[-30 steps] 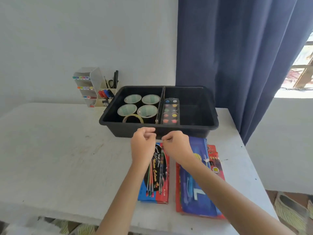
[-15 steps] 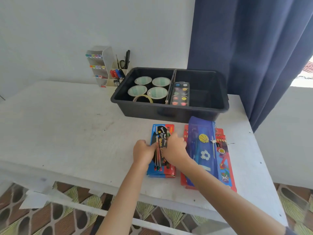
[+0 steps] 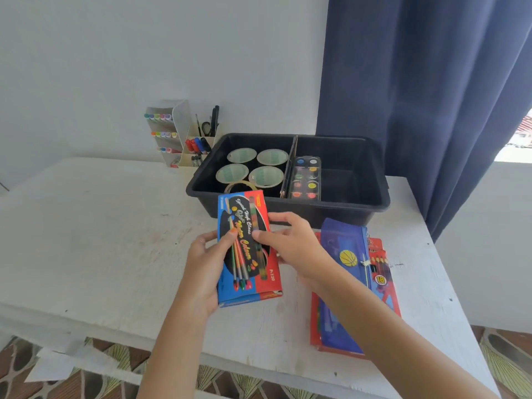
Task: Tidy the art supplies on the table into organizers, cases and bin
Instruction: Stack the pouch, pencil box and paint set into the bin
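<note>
Binned: tape rolls point(image 3: 253, 167), palette point(image 3: 306, 178) in bin point(image 3: 380, 180); markers in organizer point(image 3: 181, 131); outstanding: paint box point(image 3: 247, 249), gripped by left hand point(image 3: 205, 266) and right hand point(image 3: 296, 243) above table point(image 3: 100, 240); pouch point(image 3: 345, 272) unfiled.

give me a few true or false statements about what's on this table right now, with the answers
1. The left hand and the right hand both hold the watercolour box. True.
2. The paint palette lies on the table beside the bin. False: the paint palette lies inside the black bin.
3. The blue pencil case lies on top of the red box. True.
4. The marker organizer stands to the right of the bin. False: the marker organizer stands behind the bin's left end, by the wall.
</note>
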{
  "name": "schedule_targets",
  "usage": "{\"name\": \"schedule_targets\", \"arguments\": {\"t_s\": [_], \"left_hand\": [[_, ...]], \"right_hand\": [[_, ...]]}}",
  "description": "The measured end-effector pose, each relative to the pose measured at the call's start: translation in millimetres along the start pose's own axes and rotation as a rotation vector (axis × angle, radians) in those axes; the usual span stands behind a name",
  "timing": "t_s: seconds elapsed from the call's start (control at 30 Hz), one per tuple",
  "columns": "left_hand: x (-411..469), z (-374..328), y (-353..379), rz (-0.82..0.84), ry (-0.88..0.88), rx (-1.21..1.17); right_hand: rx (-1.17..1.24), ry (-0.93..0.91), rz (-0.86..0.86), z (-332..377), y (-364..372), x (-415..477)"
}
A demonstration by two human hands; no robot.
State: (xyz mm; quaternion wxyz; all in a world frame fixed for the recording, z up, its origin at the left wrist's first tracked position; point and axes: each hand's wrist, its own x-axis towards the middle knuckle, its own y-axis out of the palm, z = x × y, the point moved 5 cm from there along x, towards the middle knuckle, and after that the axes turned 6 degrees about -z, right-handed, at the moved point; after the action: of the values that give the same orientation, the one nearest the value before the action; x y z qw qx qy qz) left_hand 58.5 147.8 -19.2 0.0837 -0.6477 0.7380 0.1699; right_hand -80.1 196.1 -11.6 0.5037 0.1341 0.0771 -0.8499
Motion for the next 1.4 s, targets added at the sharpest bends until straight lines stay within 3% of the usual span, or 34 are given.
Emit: {"name": "schedule_targets", "arguments": {"t_s": [0.17, 0.47, 0.73, 0.87, 0.97, 1.2, 1.3, 1.4], "left_hand": [[16.6, -38.2, 37.4, 0.024, 0.075, 0.032], [55.6, -66.9, 153.3, 0.264, 0.166, 0.165], [113.8, -23.6, 231.9, 0.248, 0.301, 0.509], [133.0, 1.8, 248.1, 0.259, 0.288, 0.663], [138.7, 6.9, 258.0, 0.300, 0.372, 0.821], [152.9, -1.2, 268.7, 0.246, 0.629, 1.146], [158.3, 2.4, 268.1, 0.205, 0.646, 1.253], [157.0, 1.9, 262.9, 0.140, 0.629, 1.292]], "right_hand": [[0.065, -0.114, -0.072, 41.2, -19.7, 16.0], [0.164, -0.163, -0.371, 78.7, -98.6, 75.2], [-0.086, -0.077, -0.671, 53.6, -160.0, 127.9], [-0.426, -0.046, -0.646, 44.9, -168.7, 153.4], [-0.600, -0.034, -0.628, 41.6, -169.8, 169.5], [-0.688, 0.006, -0.622, 35.1, -168.2, 195.3], [-0.643, 0.051, -0.612, 29.6, -171.7, 203.5], [-0.808, 0.033, -0.583, 28.2, -170.4, 205.2]]}}
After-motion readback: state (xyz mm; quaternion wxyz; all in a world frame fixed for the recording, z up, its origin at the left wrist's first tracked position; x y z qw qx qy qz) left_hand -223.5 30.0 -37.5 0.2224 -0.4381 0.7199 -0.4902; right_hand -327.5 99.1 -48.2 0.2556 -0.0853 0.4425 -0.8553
